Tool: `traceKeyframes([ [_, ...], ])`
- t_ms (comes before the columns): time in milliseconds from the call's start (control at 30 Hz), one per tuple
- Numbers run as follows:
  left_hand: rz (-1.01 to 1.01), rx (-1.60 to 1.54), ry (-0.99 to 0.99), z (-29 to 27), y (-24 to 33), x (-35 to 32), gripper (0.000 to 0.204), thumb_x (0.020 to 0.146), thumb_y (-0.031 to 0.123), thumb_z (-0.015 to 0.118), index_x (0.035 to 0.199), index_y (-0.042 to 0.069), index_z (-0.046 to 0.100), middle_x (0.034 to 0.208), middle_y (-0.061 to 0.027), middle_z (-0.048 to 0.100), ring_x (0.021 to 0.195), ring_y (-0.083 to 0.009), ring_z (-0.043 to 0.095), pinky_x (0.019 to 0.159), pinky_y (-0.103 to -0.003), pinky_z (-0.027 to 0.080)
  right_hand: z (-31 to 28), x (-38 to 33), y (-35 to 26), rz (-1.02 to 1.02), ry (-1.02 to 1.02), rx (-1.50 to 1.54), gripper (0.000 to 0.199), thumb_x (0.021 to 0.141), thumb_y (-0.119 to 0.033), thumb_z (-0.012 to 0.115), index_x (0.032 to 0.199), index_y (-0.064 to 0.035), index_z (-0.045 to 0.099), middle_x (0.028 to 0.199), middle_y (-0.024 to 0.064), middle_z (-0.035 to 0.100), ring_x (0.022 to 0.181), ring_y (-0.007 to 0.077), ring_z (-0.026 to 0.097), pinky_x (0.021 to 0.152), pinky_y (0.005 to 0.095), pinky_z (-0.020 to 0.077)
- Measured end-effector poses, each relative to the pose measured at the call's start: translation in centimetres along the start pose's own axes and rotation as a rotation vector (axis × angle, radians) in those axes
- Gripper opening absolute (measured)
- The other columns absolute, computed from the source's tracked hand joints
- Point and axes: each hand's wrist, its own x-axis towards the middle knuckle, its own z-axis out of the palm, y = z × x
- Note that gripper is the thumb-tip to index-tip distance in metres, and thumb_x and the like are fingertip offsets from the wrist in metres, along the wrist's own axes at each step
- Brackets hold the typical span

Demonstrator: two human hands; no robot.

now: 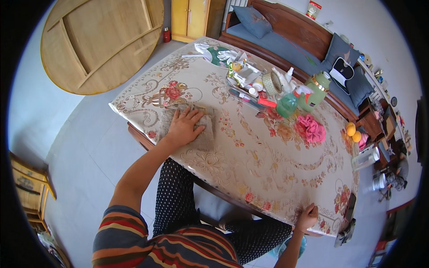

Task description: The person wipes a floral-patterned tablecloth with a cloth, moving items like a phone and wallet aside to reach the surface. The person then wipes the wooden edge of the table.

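One left hand (184,127), which I watch from afar: fingers spread, palm flat on one grey-brown cloth (203,139) at nine o'clock in my view, lying on the flower-patterned worktop (272,161). One right hand (307,217), between four and five o'clock at the worktop's near edge: clenched, contents, if any, I cannot tell. Also on the worktop, I list one crumpled pink cloth (311,128) at three o'clock and one green jug (316,93) near two.
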Motion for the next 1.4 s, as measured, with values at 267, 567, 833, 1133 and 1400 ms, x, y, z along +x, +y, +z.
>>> traceKeyframes([
  [267, 0.391, 0.008, -0.025, 2.2, 3.5, 3.4, 0.062, 0.09, 0.056, 0.047, 0.141, 0.022, 0.04, 0.146, -0.0066, 0.038, 0.138, -0.034, 0.027, 0.11, -0.061, 0.015, 0.5, 0.3, -0.1, -0.026, -0.012, -0.056, 0.037, 0.093, -0.017, 0.053, 0.06, -0.0033, 0.044, 0.056, 0.0154, 0.048, 0.047, 0.0332, 0.044, 0.045, 0.0442, 0.0337],
  [567, 0.113, 0.023, 0.107, 3.8, -4.5, 12.1, 0.052, 0.092, 0.047, 0.047, 0.137, 0.022, 0.045, 0.14, -0.0076, 0.046, 0.135, -0.034, 0.034, 0.109, -0.062, 0.018, 0.8, -0.1, 0.8, 0.044, -0.061, 0.034, 0.037, 0.096, -0.016, 0.049, 0.062, -0.0014, 0.045, 0.051, 0.0107, 0.046, 0.038, 0.0218, 0.046, 0.037, 0.0377, 0.0362],
  [833, -0.021, 0.083, 0.114, 4.8, -7.9, 19.6, 0.052, 0.093, 0.049, 0.043, 0.138, 0.024, 0.043, 0.141, -0.0059, 0.045, 0.135, -0.0329, 0.033, 0.109, -0.061, 0.018, 1.7, -1.1, 4.4, 0.3, -0.117, 0.281, 0.036, 0.098, -0.02, 0.047, 0.066, -0.0028, 0.044, 0.049, 0.0076, 0.044, 0.036, 0.0186, 0.046, 0.034, 0.0327, 0.0411],
  [1133, -0.247, 0.113, 0.075, 4.6, -14.7, 25.1, 0.056, 0.093, 0.054, 0.036, 0.14, 0.025, 0.041, 0.146, -0.0027, 0.04, 0.139, -0.0285, 0.028, 0.11, -0.06, 0.015, 1.1, -1.4, 8.5, 0.364, -0.304, 0.259, 0.022, 0.098, -0.021, 0.045, 0.08, -0.0083, 0.045, 0.067, 0.0137, 0.063, 0.042, 0.0129, 0.05, 0.036, 0.0228, 0.0347],
  [1400, -0.532, 0.181, 0.133, 1.0, -24.9, 19.6, 0.055, 0.092, 0.053, 0.038, 0.14, 0.027, 0.041, 0.146, 0.0002, 0.04, 0.138, -0.0268, 0.028, 0.111, -0.059, 0.015, 1.1, -1.4, 8.9, 0.312, -0.301, 0.153, 0.025, 0.098, -0.024, 0.045, 0.081, -0.0072, 0.046, 0.068, 0.0151, 0.065, 0.041, 0.0127, 0.049, 0.034, 0.0234, 0.0337],
])
